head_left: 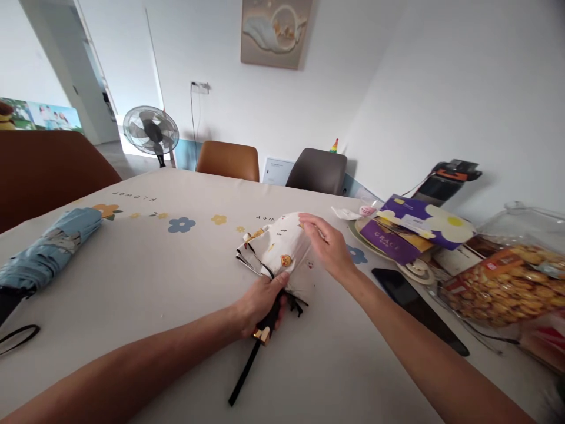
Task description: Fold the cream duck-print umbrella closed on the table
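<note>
A white folding umbrella [286, 244] with small cartoon prints is held over the table, its canopy gathered loosely. My left hand [265, 300] is closed around its black handle, just below the cloth. Beneath that fist show a gold-coloured band and a dangling black wrist strap [244, 376]. My right hand [326, 244] lies along the far right side of the canopy, fingers stretched out and touching the fabric. A thin black cord and dark rib ends poke out near the canopy's lower edge.
A folded blue umbrella [57, 247] lies at the left on the patterned tablecloth [154, 306]. At the right are a black phone [419, 309], purple packages [424, 221] and a large container of snacks [507, 282]. Chairs [227, 160] and a fan [151, 131] stand beyond.
</note>
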Motion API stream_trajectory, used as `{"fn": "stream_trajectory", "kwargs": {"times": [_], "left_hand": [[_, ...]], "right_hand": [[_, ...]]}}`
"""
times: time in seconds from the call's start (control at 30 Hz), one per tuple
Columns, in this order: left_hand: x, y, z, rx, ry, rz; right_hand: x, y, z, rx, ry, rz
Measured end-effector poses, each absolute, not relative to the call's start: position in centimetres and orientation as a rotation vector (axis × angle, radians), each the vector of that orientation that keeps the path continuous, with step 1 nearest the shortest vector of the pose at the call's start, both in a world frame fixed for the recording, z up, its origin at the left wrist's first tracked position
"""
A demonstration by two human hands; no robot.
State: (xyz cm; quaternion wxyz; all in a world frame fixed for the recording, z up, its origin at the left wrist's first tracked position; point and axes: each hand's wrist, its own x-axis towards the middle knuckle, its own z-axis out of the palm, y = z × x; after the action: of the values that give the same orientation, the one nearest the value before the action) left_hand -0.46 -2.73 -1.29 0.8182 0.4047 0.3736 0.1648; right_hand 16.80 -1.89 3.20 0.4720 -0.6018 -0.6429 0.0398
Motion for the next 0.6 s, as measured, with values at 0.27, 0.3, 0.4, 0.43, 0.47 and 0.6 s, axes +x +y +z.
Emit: {"fn": "stream_trajectory", "kwargs": {"times": [0.27,0.3,0.4,0.43,0.47,0.6], "left_hand": [[-0.9,-0.7,-1.8,0.546,0.706,0.409],[-0.9,-0.6,-1.8,0.531,0.685,0.413],[-1.1,-0.6,-1.1,0.524,0.642,0.421],[-1.2,-0.7,-0.6,0.529,0.626,0.419],[-1.3,-0.8,-0.1,0.538,0.602,0.404],[-2.0,-1.7,1.4,0.569,0.434,0.221]], "right_hand": [[19.0,-6.5,-2.6,-1.655,-1.302,0.221],[18.9,-6.8,-3.3,-1.647,-1.256,0.262],[18.9,-7.1,-4.2,-1.548,-1.042,0.447],[18.9,-7.0,-4.2,-1.481,-0.947,0.534],[18.9,-7.0,-4.0,-1.401,-0.853,0.635],[18.3,-7.3,-2.9,-1.112,-0.627,1.111]]}}
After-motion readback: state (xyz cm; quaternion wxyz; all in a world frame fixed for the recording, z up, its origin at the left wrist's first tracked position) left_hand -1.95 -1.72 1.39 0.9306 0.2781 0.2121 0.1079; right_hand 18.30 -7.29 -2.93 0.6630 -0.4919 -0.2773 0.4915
